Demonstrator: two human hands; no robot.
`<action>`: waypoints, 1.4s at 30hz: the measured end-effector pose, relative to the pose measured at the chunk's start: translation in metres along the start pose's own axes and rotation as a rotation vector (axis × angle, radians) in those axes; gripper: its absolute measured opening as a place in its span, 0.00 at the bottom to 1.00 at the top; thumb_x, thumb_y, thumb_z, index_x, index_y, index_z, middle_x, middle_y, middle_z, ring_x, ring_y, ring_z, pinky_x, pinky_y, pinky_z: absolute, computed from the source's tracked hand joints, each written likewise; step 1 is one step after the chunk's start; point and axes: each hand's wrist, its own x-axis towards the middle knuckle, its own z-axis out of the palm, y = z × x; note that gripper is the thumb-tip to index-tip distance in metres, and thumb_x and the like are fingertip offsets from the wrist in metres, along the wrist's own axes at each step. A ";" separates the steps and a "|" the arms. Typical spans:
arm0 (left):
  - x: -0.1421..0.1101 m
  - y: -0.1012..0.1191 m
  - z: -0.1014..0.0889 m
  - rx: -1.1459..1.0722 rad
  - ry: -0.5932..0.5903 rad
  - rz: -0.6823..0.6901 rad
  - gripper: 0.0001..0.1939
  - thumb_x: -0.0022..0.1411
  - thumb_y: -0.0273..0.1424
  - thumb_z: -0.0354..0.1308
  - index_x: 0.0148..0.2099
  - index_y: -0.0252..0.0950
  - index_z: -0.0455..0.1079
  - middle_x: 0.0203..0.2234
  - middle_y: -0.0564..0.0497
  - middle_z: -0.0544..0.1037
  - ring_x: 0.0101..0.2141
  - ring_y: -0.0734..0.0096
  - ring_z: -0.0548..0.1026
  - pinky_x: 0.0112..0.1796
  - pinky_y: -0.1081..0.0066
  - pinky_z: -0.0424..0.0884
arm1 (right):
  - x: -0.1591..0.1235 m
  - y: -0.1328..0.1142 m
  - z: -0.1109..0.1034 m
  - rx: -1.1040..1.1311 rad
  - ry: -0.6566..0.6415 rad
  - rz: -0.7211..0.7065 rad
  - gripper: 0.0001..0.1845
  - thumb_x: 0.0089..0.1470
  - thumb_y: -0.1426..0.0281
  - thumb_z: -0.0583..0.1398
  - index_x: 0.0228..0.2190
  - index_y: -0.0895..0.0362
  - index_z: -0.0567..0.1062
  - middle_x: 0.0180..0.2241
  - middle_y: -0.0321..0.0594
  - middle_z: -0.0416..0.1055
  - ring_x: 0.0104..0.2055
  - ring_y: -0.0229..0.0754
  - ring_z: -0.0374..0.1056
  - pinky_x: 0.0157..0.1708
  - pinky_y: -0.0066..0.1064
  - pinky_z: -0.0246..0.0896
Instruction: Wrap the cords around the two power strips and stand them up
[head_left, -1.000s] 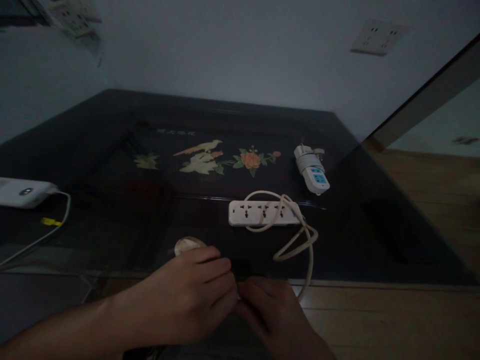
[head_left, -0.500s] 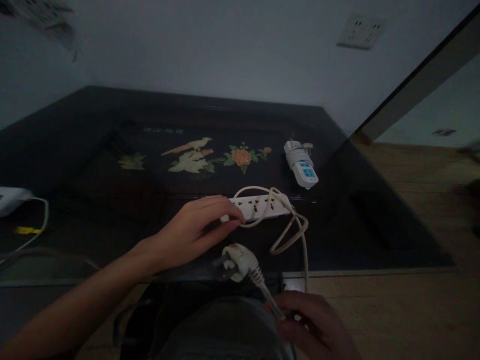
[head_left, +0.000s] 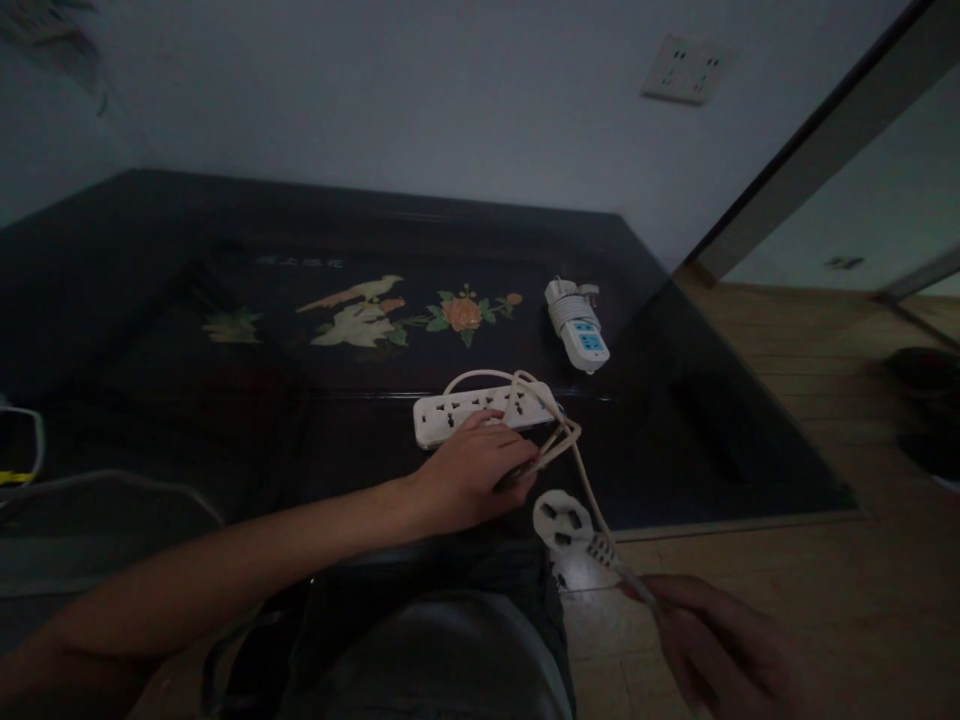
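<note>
A white power strip (head_left: 433, 421) lies near the front edge of a dark table, with loops of its pale power cord (head_left: 551, 458) over its right end. My left hand (head_left: 480, 465) is at the strip's front side, its fingers closed around part of the looped cord. Lower right, my right hand (head_left: 709, 635) grips the cord a short way behind the plug. The white three-pin plug (head_left: 559, 522) hangs free beyond the table's front edge, its prongs facing up and toward the camera.
A smaller white power strip (head_left: 581, 335) with blue sockets, its cord wound around it, lies farther back on the dark table (head_left: 645, 440). Bird and flower pictures decorate the tabletop. Another cable (head_left: 142, 480) runs at left. A wall socket (head_left: 681, 70) is at upper right.
My left hand has moved right along the strip to the cord loops, uncovering the strip's left end. My right hand has moved right with the cord, and the plug has turned its prongs toward the camera.
</note>
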 end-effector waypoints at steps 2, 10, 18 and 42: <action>-0.001 -0.004 -0.002 -0.061 0.002 0.027 0.08 0.63 0.26 0.51 0.43 0.37 0.69 0.36 0.52 0.78 0.41 0.70 0.74 0.58 0.55 0.54 | 0.006 0.004 -0.006 -0.039 -0.002 0.025 0.15 0.54 0.56 0.60 0.33 0.52 0.81 0.10 0.31 0.62 0.12 0.33 0.60 0.13 0.21 0.57; -0.010 -0.011 -0.001 -0.153 0.169 0.106 0.09 0.63 0.27 0.52 0.46 0.33 0.68 0.43 0.44 0.73 0.46 0.65 0.69 0.50 0.59 0.66 | 0.032 0.000 0.010 -0.287 -0.057 -0.036 0.16 0.57 0.60 0.56 0.38 0.55 0.79 0.17 0.34 0.70 0.19 0.36 0.68 0.17 0.23 0.62; -0.003 -0.031 -0.028 -0.057 0.214 0.010 0.09 0.65 0.27 0.49 0.44 0.35 0.69 0.44 0.45 0.70 0.47 0.65 0.69 0.49 0.62 0.66 | 0.048 -0.007 0.053 -0.416 0.120 -0.211 0.17 0.58 0.61 0.54 0.39 0.56 0.79 0.29 0.40 0.79 0.26 0.40 0.74 0.28 0.29 0.70; -0.004 -0.052 -0.026 0.179 0.062 -0.193 0.24 0.61 0.32 0.57 0.59 0.34 0.62 0.47 0.45 0.71 0.51 0.60 0.68 0.61 0.50 0.50 | 0.101 -0.010 0.071 -0.466 0.012 -0.326 0.15 0.56 0.70 0.55 0.40 0.55 0.80 0.38 0.42 0.80 0.37 0.46 0.77 0.36 0.35 0.70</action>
